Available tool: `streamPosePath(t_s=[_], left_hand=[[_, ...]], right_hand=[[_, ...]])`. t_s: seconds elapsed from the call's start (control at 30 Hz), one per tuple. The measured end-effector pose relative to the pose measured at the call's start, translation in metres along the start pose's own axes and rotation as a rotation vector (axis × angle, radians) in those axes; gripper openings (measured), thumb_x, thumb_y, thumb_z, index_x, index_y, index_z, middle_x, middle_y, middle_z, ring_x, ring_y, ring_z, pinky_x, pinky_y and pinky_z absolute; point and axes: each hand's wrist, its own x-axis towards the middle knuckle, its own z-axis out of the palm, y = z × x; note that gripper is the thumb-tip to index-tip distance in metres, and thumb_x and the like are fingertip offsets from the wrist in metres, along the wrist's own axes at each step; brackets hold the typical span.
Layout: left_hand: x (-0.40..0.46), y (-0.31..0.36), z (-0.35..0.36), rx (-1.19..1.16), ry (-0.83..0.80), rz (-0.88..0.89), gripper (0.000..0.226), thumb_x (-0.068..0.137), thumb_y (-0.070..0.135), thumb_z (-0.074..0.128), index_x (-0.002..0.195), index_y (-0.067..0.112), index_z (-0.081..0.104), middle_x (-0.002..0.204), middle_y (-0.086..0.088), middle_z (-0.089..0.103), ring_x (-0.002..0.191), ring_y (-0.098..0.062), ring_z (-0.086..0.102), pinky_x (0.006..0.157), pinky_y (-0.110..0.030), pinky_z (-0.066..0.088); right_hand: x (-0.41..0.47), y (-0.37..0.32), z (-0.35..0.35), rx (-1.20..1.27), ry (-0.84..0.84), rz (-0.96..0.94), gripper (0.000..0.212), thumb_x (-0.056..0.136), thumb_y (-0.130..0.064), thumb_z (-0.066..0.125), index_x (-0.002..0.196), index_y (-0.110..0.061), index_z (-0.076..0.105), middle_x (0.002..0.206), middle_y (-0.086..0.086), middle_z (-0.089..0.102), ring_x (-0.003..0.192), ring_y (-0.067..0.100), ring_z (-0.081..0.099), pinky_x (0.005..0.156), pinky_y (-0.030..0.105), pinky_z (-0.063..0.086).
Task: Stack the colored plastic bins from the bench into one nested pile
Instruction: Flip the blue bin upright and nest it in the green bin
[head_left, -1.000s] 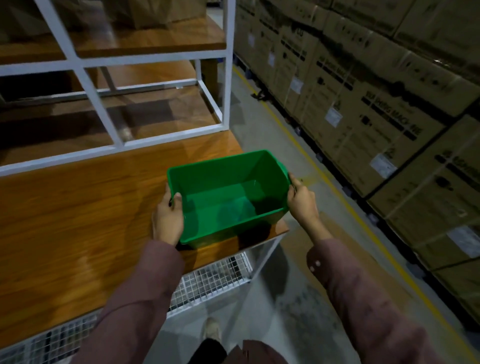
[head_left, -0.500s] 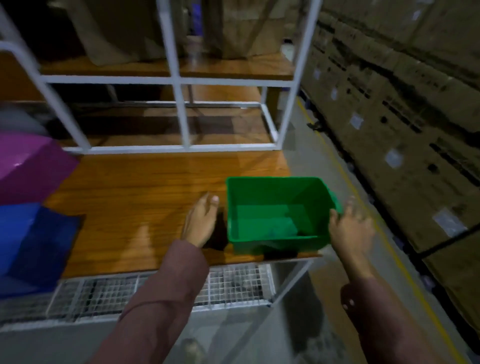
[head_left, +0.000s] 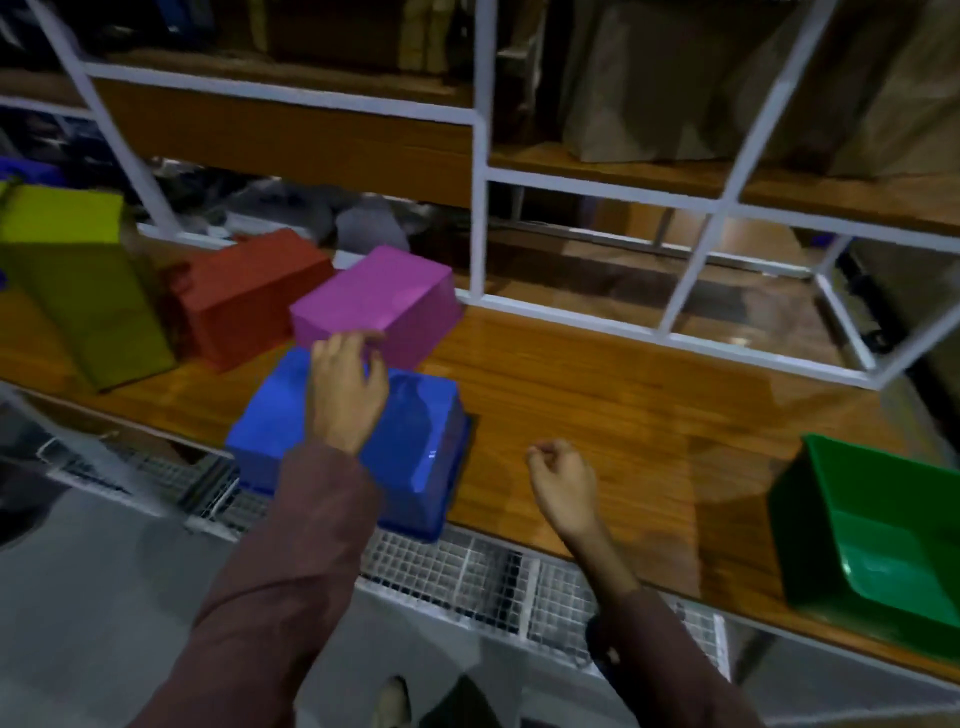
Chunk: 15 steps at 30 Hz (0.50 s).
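Note:
A green bin (head_left: 883, 540) stands upright and empty at the bench's right front edge. Upside down on the wooden bench (head_left: 623, 405) lie a blue bin (head_left: 415, 441) at the front, a magenta bin (head_left: 379, 301) behind it, a red bin (head_left: 244, 296) to the left and a yellow-green bin (head_left: 78, 275) at far left. My left hand (head_left: 345, 395) hovers over the blue bin, its fingertips at the magenta bin's near edge, holding nothing. My right hand (head_left: 563, 480) hangs loosely curled and empty above the bench, apart from every bin.
A white metal shelf frame (head_left: 480, 208) rises behind the bins, with brown packages on its upper shelf. A wire mesh panel (head_left: 467, 577) runs under the bench's front edge. Grey floor and my shoe (head_left: 392, 704) show below.
Both hands let go of the green bin, which stays at the bench's right end. My view swung left to the other bins, and my left hand reached over the blue one.

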Motion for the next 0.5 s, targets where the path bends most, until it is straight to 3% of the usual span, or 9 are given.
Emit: streamPosePath(t_s=[0.07,0.13,0.17,0.23,0.3,0.33,0.4,0.43,0.5], left_hand=[[0.026,-0.061,-0.024,0.098,0.017,-0.151,0.038,0.094,0.019,0.051,0.125,0.004,0.068,0.119,-0.028,0.069,0.114,-0.049,0.061,0.103,-0.051,0.041],[0.050,-0.111,-0.036,0.139,-0.106,-0.374,0.049,0.097,0.030,0.045,0.132,0.000,0.062,0.128,-0.035,0.064,0.122,-0.053,0.058,0.106,-0.055,0.042],[0.060,-0.127,-0.040,0.142,-0.196,-0.491,0.051,0.101,0.033,0.044,0.132,-0.003,0.061,0.131,-0.038,0.062,0.124,-0.055,0.057,0.107,-0.055,0.043],[0.070,-0.146,-0.041,0.095,-0.376,-0.619,0.055,0.108,0.038,0.040,0.128,-0.008,0.063,0.136,-0.042,0.059,0.127,-0.056,0.056,0.108,-0.053,0.045],[0.069,-0.143,-0.039,0.053,-0.507,-0.650,0.064,0.110,0.045,0.032,0.130,-0.007,0.064,0.141,-0.040,0.057,0.130,-0.054,0.056,0.108,-0.050,0.043],[0.065,-0.134,-0.038,0.068,-0.541,-0.637,0.067,0.110,0.049,0.030,0.131,-0.005,0.065,0.142,-0.038,0.058,0.131,-0.053,0.056,0.108,-0.049,0.043],[0.053,-0.114,-0.036,0.094,-0.585,-0.587,0.070,0.108,0.056,0.028,0.129,0.001,0.067,0.140,-0.035,0.061,0.128,-0.051,0.059,0.105,-0.048,0.045],[0.044,-0.102,-0.034,0.099,-0.597,-0.558,0.073,0.107,0.059,0.027,0.127,0.003,0.068,0.137,-0.033,0.063,0.126,-0.051,0.060,0.103,-0.047,0.046],[0.029,-0.073,-0.033,0.095,-0.607,-0.467,0.073,0.105,0.064,0.026,0.122,0.007,0.068,0.129,-0.030,0.068,0.120,-0.049,0.062,0.098,-0.047,0.048]], right_hand=[[0.020,-0.023,0.041,0.083,-0.072,0.082,0.027,0.102,-0.049,0.053,0.090,-0.026,0.063,0.075,0.002,0.063,0.065,0.025,0.059,0.068,0.040,0.044],[0.046,-0.027,0.076,0.204,-0.100,0.146,0.046,0.087,-0.070,0.048,0.073,-0.026,0.055,0.062,0.002,0.049,0.057,0.024,0.044,0.062,0.045,0.034],[0.056,-0.029,0.087,0.232,-0.121,0.194,0.055,0.083,-0.075,0.045,0.073,-0.022,0.056,0.060,0.002,0.045,0.057,0.023,0.041,0.061,0.046,0.031],[0.072,-0.030,0.100,0.264,-0.156,0.279,0.069,0.091,-0.069,0.042,0.087,-0.004,0.063,0.064,0.008,0.045,0.061,0.025,0.039,0.060,0.044,0.028],[0.079,-0.036,0.107,0.274,-0.152,0.324,0.076,0.091,-0.071,0.040,0.112,-0.003,0.067,0.070,0.009,0.053,0.062,0.024,0.046,0.061,0.039,0.032],[0.082,-0.037,0.108,0.269,-0.132,0.349,0.091,0.087,-0.080,0.038,0.125,-0.003,0.066,0.079,0.011,0.061,0.067,0.025,0.053,0.064,0.038,0.038],[0.082,-0.040,0.099,0.222,-0.066,0.368,0.108,0.088,-0.089,0.030,0.135,0.003,0.062,0.115,0.026,0.070,0.096,0.034,0.066,0.080,0.040,0.044],[0.080,-0.036,0.090,0.208,-0.013,0.362,0.101,0.096,-0.082,0.028,0.134,0.005,0.063,0.126,0.030,0.068,0.109,0.040,0.066,0.086,0.041,0.045],[0.070,-0.034,0.064,0.259,0.136,0.403,0.089,0.100,-0.079,0.027,0.132,-0.004,0.064,0.128,0.026,0.068,0.112,0.041,0.066,0.093,0.045,0.051]])
